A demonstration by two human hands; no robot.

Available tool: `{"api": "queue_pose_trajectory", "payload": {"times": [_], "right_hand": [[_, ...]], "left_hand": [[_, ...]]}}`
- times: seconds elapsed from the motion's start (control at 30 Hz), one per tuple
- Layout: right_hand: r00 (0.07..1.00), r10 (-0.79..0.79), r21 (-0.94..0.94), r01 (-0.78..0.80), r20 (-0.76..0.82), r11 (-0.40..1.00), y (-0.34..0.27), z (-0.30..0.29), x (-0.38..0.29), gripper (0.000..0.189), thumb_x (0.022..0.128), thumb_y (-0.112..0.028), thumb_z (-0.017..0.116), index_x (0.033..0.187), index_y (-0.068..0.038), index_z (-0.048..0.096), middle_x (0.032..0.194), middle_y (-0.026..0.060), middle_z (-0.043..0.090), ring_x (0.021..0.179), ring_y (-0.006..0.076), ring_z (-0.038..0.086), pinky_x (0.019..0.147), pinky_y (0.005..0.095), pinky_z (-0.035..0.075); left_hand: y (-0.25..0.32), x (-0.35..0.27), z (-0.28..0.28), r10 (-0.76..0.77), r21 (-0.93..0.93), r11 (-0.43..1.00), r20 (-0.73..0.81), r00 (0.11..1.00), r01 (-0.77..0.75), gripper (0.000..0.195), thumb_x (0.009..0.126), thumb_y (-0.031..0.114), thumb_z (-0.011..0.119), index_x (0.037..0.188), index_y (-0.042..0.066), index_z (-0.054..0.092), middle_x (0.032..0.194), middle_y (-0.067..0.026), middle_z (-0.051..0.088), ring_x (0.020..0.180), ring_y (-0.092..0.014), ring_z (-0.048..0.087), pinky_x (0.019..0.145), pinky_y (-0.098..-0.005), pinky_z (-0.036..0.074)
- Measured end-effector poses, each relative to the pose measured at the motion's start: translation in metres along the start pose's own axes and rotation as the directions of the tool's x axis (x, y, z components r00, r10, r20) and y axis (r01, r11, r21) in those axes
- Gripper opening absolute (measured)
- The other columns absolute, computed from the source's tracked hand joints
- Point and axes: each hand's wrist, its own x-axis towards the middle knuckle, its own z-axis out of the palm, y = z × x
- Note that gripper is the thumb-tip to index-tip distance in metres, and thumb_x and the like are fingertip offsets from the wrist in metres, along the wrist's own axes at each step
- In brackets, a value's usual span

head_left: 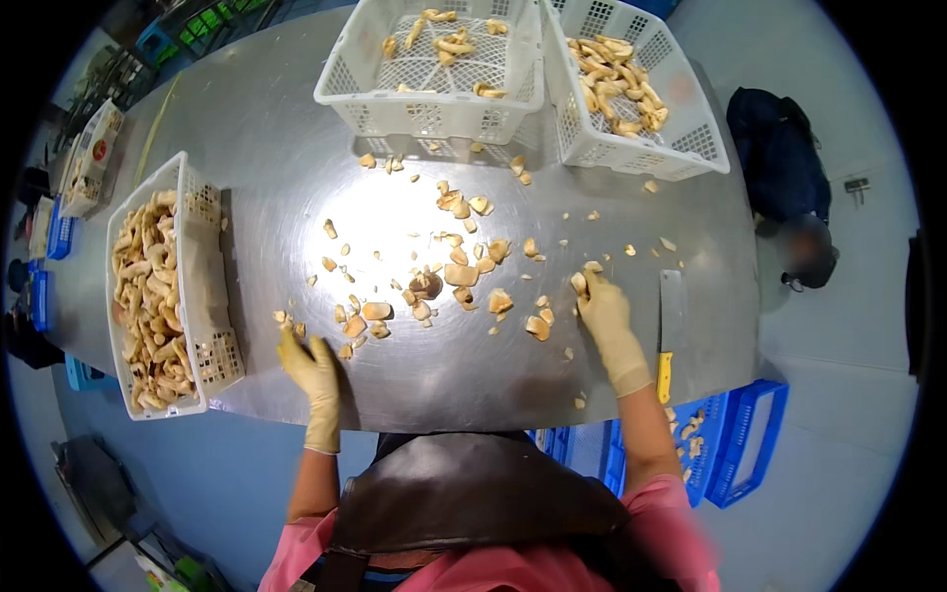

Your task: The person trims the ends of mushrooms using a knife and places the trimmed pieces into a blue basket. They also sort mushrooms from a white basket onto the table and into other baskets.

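Several cut pale-brown mushroom pieces (462, 275) lie scattered over the stainless steel table (444, 370) before me. My left hand (311, 366), in a pale yellow glove, rests low at the table's left with fingers apart. Its fingertips are near a few small mushroom bits (299, 329). My right hand (608, 318), gloved alike, has thumb and forefinger around a mushroom piece (579, 283), with another piece (592, 266) at the fingertips. Right of that hand lies a cleaver (670, 318) with a yellow handle, its blade pointing away from me.
A white crate (211, 296) full of mushrooms stands at left. Two white crates (429, 118) (636, 159) with fewer mushrooms stand at the far side. Blue crates (747, 444) sit below the table's right edge. A person (780, 163) in dark clothing is beyond the right edge.
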Motion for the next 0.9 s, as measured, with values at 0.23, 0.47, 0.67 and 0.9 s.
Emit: {"api": "queue_pose_trajectory", "payload": {"times": [0.23, 0.47, 0.67, 0.9], "right_hand": [[0.965, -0.021, 0.950, -0.253, 0.261, 0.182, -0.027, -0.010, -0.005, 0.030, 0.089, -0.021, 0.067, 0.108, 0.002, 0.066, 0.086, 0.0075, 0.068, 0.074, 0.0110, 0.061, 0.063, 0.0239, 0.046], [0.900, -0.212, 0.883, -0.287, 0.382, 0.370, -0.104, -0.058, -0.047, 0.028, 0.089, -0.020, 0.067, 0.104, 0.003, 0.069, 0.075, 0.0015, 0.066, 0.063, 0.0071, 0.056, 0.054, 0.0225, 0.043], [0.925, -0.103, 0.913, -0.336, 0.366, 0.231, -0.050, -0.055, -0.068, 0.024, 0.087, -0.014, 0.068, 0.104, 0.003, 0.070, 0.078, 0.0029, 0.068, 0.067, 0.0079, 0.059, 0.059, 0.0216, 0.046], [0.938, 0.270, 0.682, -0.052, -0.218, 0.730, 0.065, -0.029, -0.104, 0.040, 0.088, -0.015, 0.066, 0.126, -0.003, 0.060, 0.105, 0.0119, 0.069, 0.087, 0.0205, 0.066, 0.076, 0.0301, 0.053]], "left_hand": [[0.092, 0.008, 0.042, 0.074, -0.381, 0.924, 0.213, 0.974, 0.013, 0.038, 0.089, 0.008, 0.062, 0.124, -0.004, 0.056, 0.087, -0.0127, 0.060, 0.076, -0.020, 0.055, 0.069, -0.0339, 0.045], [0.226, -0.015, 0.036, 0.293, -0.439, 0.850, 0.853, 0.432, 0.291, 0.046, 0.096, 0.025, 0.062, 0.138, 0.008, 0.052, 0.092, -0.0031, 0.063, 0.078, -0.009, 0.059, 0.073, -0.0234, 0.050], [0.232, -0.052, 0.075, 0.387, -0.293, 0.743, 0.922, -0.029, 0.601, 0.044, 0.096, 0.025, 0.063, 0.134, 0.005, 0.052, 0.098, -0.0029, 0.065, 0.078, -0.010, 0.060, 0.069, -0.0226, 0.049], [0.284, -0.107, 0.144, 0.431, -0.432, 0.900, 0.857, 0.282, -0.062, 0.036, 0.085, 0.032, 0.071, 0.108, 0.004, 0.064, 0.076, -0.0082, 0.065, 0.068, -0.020, 0.065, 0.065, -0.0339, 0.052]]}}
